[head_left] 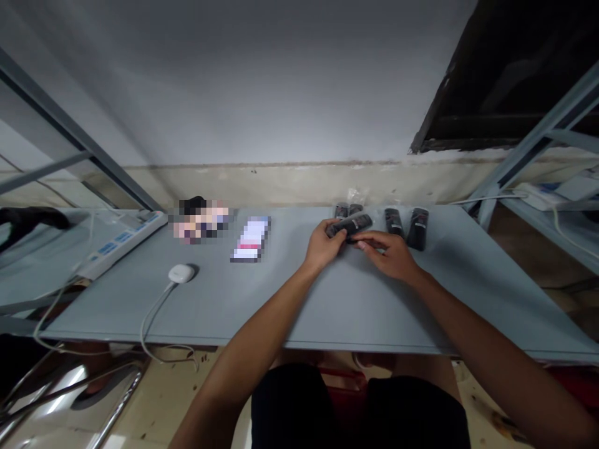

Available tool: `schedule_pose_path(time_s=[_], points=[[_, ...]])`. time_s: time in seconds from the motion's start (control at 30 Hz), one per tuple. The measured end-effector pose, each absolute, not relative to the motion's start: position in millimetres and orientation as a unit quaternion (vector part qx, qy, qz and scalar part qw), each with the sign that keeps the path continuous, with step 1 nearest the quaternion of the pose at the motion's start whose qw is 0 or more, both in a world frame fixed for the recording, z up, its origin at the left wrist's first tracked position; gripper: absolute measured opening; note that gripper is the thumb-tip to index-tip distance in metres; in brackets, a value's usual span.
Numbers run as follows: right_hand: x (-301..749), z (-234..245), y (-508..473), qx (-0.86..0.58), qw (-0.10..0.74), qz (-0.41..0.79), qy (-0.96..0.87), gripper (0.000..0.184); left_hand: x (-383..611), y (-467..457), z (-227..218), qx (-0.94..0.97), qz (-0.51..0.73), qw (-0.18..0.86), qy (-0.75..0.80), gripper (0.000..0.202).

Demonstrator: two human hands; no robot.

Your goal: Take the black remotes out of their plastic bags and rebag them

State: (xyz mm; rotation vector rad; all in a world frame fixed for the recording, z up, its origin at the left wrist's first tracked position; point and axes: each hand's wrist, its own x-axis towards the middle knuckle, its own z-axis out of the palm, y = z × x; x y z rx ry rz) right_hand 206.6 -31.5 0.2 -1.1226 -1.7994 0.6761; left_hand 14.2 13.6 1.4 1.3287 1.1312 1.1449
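My left hand [324, 244] is closed around a black, rounded oblong pack [358, 223] with small light lettering. It is tilted above the table, and its exact kind is unclear. My right hand [384, 251] meets it from the right, thumb and fingers pinched at its lower edge. Just behind the held pack stand two similar black packs [341, 209], partly hidden by it, with clear plastic film [356, 197] above them. To the right are a black pack [394, 221] beside my right fingers and another black pack [418, 228] farther right.
On the grey-blue table [281, 312] lie a lit, blurred phone [251, 239], a pixelated object [202, 219] and a white round device [181, 272] with a cable running over the front edge. A white power strip [121, 244] sits left. Metal frame posts [496, 187] flank the table.
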Motion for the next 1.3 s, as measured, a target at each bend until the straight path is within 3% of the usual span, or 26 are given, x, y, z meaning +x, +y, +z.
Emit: schedule_pose_path(time_s=[0.17,0.3,0.5,0.63,0.7,0.8,0.9,1.0,1.07,1.3], points=[[234,-1,-16,-0.514,0.402,0.123,-0.748,0.023,3,22,9,0.523,0.556,0.439,0.473,0.035],[261,-14,-1,-0.539,0.317,0.016,-0.780,0.031,-6,23,19,0.497,0.613,0.413,0.454,0.041],[289,-36,8,-0.575,0.238,0.010,-0.783,0.037,-12,22,24,0.490,0.627,0.415,0.441,0.039],[299,-33,10,-0.588,0.252,0.022,-0.768,0.033,-12,21,24,0.490,0.622,0.428,0.436,0.043],[297,-26,10,-0.581,0.301,0.034,-0.755,0.030,-12,22,25,0.492,0.627,0.430,0.424,0.043],[282,-12,5,-0.565,0.428,0.112,-0.697,0.031,-13,21,28,0.488,0.644,0.429,0.404,0.045],[258,-1,-3,-0.533,0.516,0.354,-0.569,0.043,-13,18,34,0.486,0.655,0.427,0.389,0.046],[236,3,-10,-0.453,0.463,0.600,-0.470,0.053,-11,14,38,0.492,0.655,0.425,0.384,0.048],[227,5,-14,-0.411,0.414,0.684,-0.438,0.055,-10,12,40,0.497,0.652,0.420,0.389,0.049],[228,1,-16,-0.379,0.391,0.724,-0.423,0.047,-12,9,46,0.515,0.662,0.392,0.378,0.045]])
